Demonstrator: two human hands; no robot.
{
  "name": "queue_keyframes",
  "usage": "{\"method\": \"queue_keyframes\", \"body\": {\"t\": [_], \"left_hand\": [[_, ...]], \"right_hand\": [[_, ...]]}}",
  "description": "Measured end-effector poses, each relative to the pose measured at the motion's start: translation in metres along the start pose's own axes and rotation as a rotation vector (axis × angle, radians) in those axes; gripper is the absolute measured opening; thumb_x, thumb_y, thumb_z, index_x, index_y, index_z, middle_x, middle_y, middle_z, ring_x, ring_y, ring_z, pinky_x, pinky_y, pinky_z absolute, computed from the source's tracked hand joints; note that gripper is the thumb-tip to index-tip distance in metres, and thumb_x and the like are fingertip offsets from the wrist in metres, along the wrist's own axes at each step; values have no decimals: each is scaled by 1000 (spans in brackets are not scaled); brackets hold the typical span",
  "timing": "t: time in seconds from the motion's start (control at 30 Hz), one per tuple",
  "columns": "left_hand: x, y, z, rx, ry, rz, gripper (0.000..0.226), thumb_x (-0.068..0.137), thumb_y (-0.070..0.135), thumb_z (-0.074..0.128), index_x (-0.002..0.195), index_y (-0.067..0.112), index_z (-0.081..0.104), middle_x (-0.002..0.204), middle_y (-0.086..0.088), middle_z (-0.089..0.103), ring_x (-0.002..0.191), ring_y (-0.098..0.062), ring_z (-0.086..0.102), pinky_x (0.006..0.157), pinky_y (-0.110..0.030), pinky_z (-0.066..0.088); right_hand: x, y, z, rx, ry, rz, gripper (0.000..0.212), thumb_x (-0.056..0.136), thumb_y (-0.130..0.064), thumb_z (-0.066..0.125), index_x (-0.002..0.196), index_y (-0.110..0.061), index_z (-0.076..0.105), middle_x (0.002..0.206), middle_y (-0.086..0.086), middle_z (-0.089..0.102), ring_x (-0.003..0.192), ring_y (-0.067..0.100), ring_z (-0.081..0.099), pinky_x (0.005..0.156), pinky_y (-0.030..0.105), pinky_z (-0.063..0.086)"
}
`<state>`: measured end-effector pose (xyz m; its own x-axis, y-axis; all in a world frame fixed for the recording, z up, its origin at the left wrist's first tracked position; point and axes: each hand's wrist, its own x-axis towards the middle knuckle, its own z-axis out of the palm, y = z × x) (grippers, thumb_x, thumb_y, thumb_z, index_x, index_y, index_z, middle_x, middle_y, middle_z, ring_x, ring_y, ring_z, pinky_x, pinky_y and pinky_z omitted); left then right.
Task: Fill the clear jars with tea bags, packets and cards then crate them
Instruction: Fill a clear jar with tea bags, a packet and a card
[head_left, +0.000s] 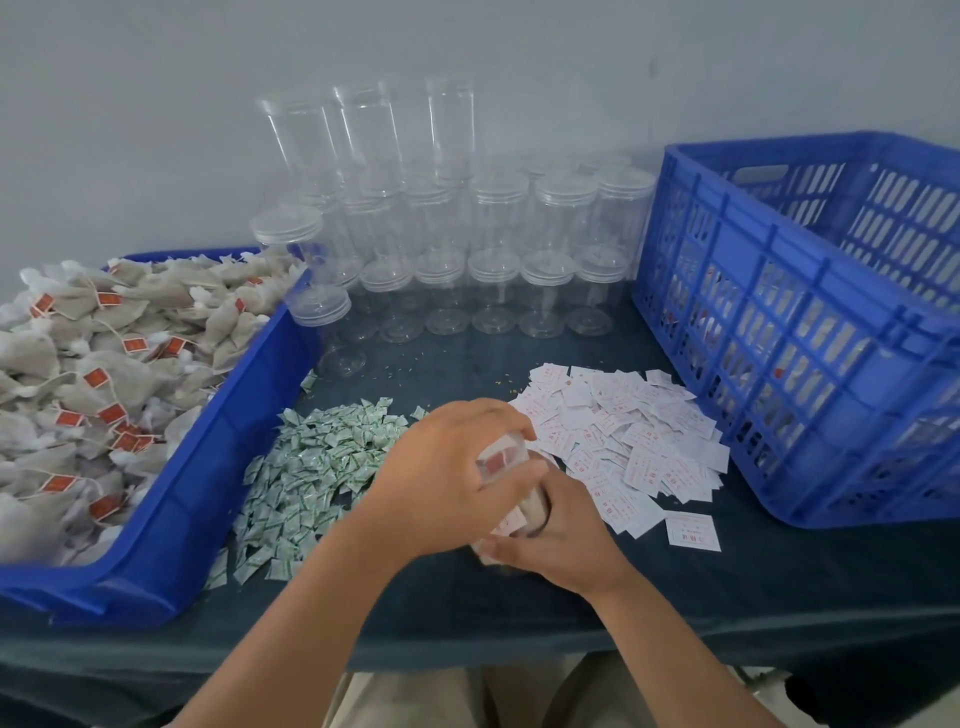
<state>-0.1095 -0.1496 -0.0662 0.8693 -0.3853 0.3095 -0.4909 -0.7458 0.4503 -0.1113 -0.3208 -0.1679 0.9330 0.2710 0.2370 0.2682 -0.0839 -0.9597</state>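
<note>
Head view shows both hands meeting on one clear jar at the near middle of the tabletop, between the green packets and the white cards. The left hand curls its grip over the jar's upper end and the right hand wraps its lower part; pale contents show through the wall. This jar looks nearly filled, perhaps being closed, though the lid is hidden. Many empty jars stand at the back, the tray is heaped with tea bags, and the blue crate seems to hold a few filled jars, so most work is left
</note>
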Motion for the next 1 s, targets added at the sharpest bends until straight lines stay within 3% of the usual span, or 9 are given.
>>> {"method": "queue_keyframes", "body": {"t": [0.1, 0.23, 0.3, 0.43, 0.57, 0.67, 0.73, 0.87, 1.0], "left_hand": [[-3, -14, -7, -186, -45, 37, 22, 96, 38, 72, 117, 32, 72, 126, 23, 66, 123, 0, 58, 95, -24, 48], [-8, -3, 6, -14, -12, -266, 61, 88, 77, 50, 143, 49, 50, 151, 28, 43, 140, 0, 39, 107, -28, 39], [-7, 11, 18, 27, 85, -370, 72, 82, 86, 41, 139, 44, 54, 139, 27, 51, 129, -3, 46, 99, -25, 36], [-3, 7, 16, -186, 215, -153, 36, 83, 61, 59, 109, 39, 71, 113, 26, 67, 110, 3, 61, 88, -21, 47], [2, -17, -5, -491, -110, 150, 32, 91, 35, 75, 119, 20, 76, 129, 8, 71, 130, -17, 62, 109, -32, 48], [9, -29, -11, -401, -141, 74, 65, 78, 55, 82, 138, 37, 66, 149, 18, 55, 146, -10, 42, 120, -27, 35], [7, -35, -13, -364, -98, -24, 85, 70, 64, 84, 147, 49, 51, 147, 25, 51, 143, -4, 44, 118, -29, 38], [-1, -45, -7, -607, -156, -82, 94, 72, 48, 90, 153, 41, 43, 145, 18, 61, 139, -9, 55, 115, -38, 45], [4, -52, 1, -847, -325, -14, 95, 79, 22, 83, 160, 24, 35, 156, -6, 53, 148, -28, 46, 116, -44, 45]], "right_hand": [[4, 0, 4, -72, 7, -53, 61, 73, -43, 97, 125, -38, 64, 114, -10, 77, 109, 17, 74, 83, 22, 58], [5, 0, 13, -218, 133, -96, 55, 70, -43, 91, 117, -34, 64, 107, -12, 74, 100, 15, 73, 79, 30, 60], [3, 2, 13, -237, 148, -112, 54, 70, -39, 91, 116, -30, 64, 103, -10, 73, 96, 18, 73, 76, 36, 61], [-4, 6, 2, -59, 55, -61, 54, 75, -38, 92, 121, -33, 65, 111, -4, 77, 105, 22, 75, 84, 32, 62], [-4, 11, -1, 113, -106, 32, 65, 82, -52, 90, 131, -18, 64, 115, 7, 77, 110, 29, 75, 89, 41, 61], [1, 12, 0, 99, -28, 4, 69, 80, -56, 91, 134, -24, 63, 121, 6, 76, 115, 30, 73, 96, 54, 60], [5, 12, 1, 50, 30, -33, 64, 80, -48, 92, 134, -32, 62, 125, 4, 75, 119, 28, 72, 97, 55, 60], [3, 10, 0, 93, -20, 5, 63, 78, -52, 92, 131, -31, 64, 122, 1, 76, 116, 27, 73, 93, 40, 61], [-1, 16, -6, 207, -142, 96, 59, 78, -34, 84, 132, -25, 64, 121, 4, 75, 116, 26, 72, 91, 40, 58]]}}
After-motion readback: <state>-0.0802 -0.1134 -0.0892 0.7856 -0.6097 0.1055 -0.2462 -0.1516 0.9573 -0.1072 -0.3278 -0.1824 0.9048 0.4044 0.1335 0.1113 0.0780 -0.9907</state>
